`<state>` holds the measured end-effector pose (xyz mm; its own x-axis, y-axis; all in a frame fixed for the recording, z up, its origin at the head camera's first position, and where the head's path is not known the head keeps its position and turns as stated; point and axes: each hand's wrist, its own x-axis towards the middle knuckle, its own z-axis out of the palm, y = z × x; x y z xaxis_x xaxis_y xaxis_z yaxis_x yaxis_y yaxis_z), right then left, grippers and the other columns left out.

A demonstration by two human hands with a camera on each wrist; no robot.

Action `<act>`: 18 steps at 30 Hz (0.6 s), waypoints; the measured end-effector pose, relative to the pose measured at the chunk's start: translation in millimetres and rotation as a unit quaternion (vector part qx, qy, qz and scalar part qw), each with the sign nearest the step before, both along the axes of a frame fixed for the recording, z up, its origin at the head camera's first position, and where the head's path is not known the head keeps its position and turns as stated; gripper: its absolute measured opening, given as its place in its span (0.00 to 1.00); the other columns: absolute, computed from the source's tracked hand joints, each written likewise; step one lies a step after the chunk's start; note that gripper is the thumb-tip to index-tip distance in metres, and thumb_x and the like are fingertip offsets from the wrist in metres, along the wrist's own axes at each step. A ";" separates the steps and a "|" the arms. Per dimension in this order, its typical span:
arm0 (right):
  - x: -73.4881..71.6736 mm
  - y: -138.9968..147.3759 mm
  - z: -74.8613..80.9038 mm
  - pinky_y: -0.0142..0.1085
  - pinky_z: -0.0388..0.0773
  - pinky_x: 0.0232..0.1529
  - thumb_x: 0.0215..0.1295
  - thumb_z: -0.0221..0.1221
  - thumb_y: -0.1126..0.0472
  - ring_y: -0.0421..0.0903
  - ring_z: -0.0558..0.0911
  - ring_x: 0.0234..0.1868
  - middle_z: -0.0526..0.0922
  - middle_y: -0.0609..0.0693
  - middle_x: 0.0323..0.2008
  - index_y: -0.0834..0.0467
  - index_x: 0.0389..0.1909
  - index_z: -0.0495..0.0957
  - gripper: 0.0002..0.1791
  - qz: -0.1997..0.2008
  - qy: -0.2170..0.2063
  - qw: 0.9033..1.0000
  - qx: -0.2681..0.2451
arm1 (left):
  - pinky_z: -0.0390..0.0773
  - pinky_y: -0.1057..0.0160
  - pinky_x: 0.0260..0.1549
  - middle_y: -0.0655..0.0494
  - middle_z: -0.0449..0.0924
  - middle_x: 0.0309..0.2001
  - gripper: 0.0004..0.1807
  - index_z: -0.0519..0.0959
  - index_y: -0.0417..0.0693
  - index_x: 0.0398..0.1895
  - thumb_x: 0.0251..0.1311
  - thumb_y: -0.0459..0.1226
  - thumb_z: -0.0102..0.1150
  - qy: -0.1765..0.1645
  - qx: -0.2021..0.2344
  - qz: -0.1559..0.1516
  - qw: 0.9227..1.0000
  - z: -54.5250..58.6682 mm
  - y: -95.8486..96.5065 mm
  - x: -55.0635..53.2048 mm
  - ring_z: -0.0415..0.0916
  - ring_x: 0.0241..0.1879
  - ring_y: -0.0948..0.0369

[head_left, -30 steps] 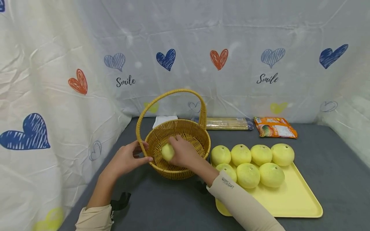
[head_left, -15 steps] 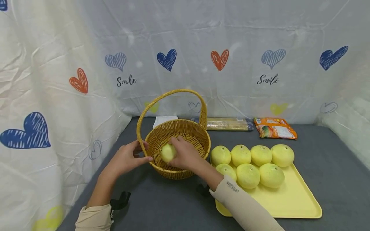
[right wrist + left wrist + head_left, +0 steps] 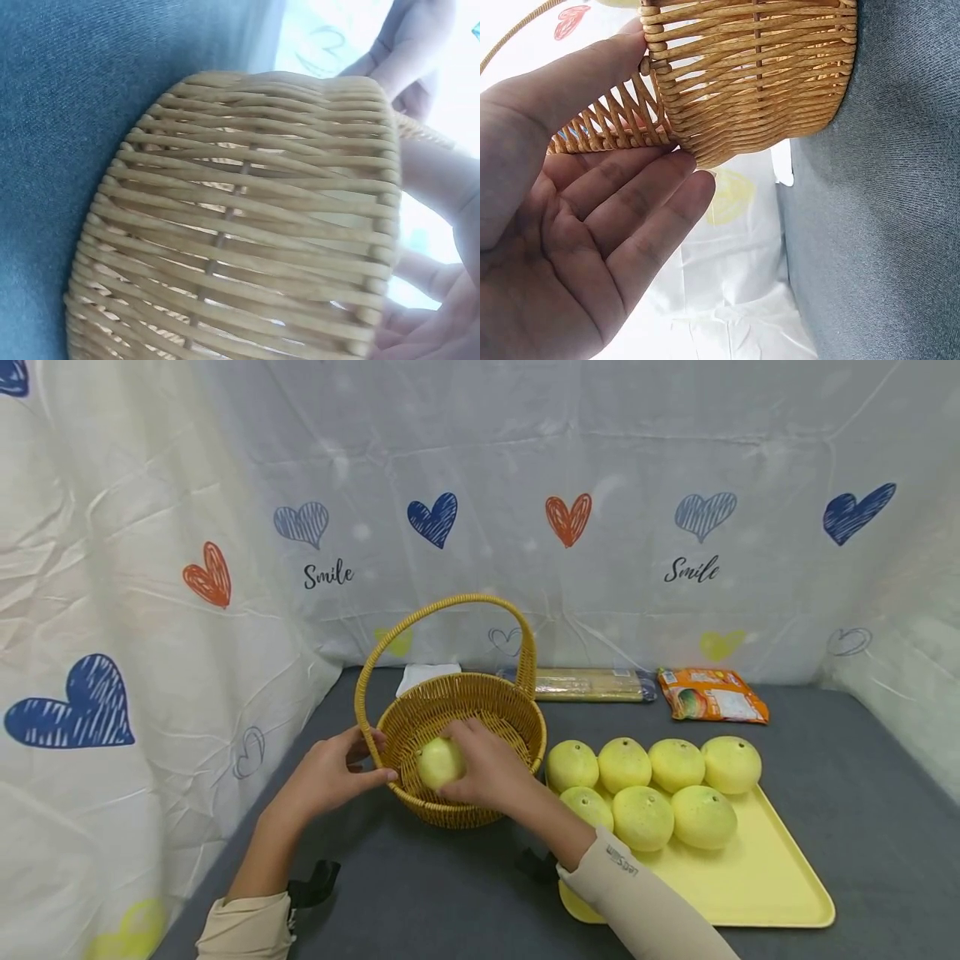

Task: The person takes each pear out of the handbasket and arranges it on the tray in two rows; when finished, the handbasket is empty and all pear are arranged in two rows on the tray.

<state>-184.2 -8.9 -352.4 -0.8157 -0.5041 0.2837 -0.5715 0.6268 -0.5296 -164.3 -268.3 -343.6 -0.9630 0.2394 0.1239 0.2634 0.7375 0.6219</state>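
Note:
A woven basket (image 3: 461,814) with a tall hooped handle (image 3: 450,602) stands on the grey tabletop. At its left side my left hand (image 3: 330,772) grips the foot of the handle by the rim, thumb to the inside and fingers outside. The left wrist view shows these fingers (image 3: 634,199) against the wicker. Inside the basket, my right hand (image 3: 491,768) holds a round, pale yellow-green fruit (image 3: 438,764) from its right side. In the right wrist view the basket wall (image 3: 247,217) covers most of the fruit, and part of the right hand (image 3: 442,315) shows beyond the rim.
Right of the basket, a yellow tray (image 3: 750,877) bears several similar fruits (image 3: 643,818) in two rows. Along the back lie a white cloth-like piece (image 3: 427,673), a long clear-wrapped pack (image 3: 592,685) and an orange packet (image 3: 712,695). A printed curtain (image 3: 495,443) hangs behind.
Within the basket, my right hand and the fruit have shifted slightly right and toward me, and more of the fruit shows. The left hand keeps its place on the basket.

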 end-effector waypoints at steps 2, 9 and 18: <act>2.8 2.0 1.9 0.38 0.77 0.35 0.45 0.79 0.54 0.45 0.76 0.38 0.76 0.49 0.46 0.54 0.53 0.75 0.34 -0.002 -0.004 1.000 -0.003 | 0.80 0.47 0.52 0.44 0.80 0.56 0.33 0.76 0.40 0.59 0.56 0.49 0.74 -0.001 -0.001 0.001 1.000 -0.3 0.1 0.4 0.78 0.57 0.47; 11.1 8.5 7.8 0.39 0.77 0.36 0.48 0.79 0.52 0.44 0.76 0.40 0.76 0.49 0.48 0.53 0.55 0.75 0.34 0.007 -0.002 1.000 -0.018 | 0.81 0.47 0.52 0.45 0.81 0.55 0.32 0.76 0.40 0.58 0.55 0.49 0.75 0.003 -0.001 0.003 1.000 -1.7 -0.2 -0.8 0.79 0.56 0.47; 20.7 14.7 18.3 0.41 0.77 0.40 0.47 0.79 0.51 0.45 0.77 0.43 0.76 0.49 0.52 0.52 0.57 0.75 0.36 0.008 0.004 1.000 -0.027 | 0.81 0.46 0.52 0.44 0.81 0.54 0.31 0.76 0.39 0.58 0.56 0.47 0.75 0.009 -0.006 0.001 1.000 -1.1 0.4 -1.0 0.79 0.55 0.46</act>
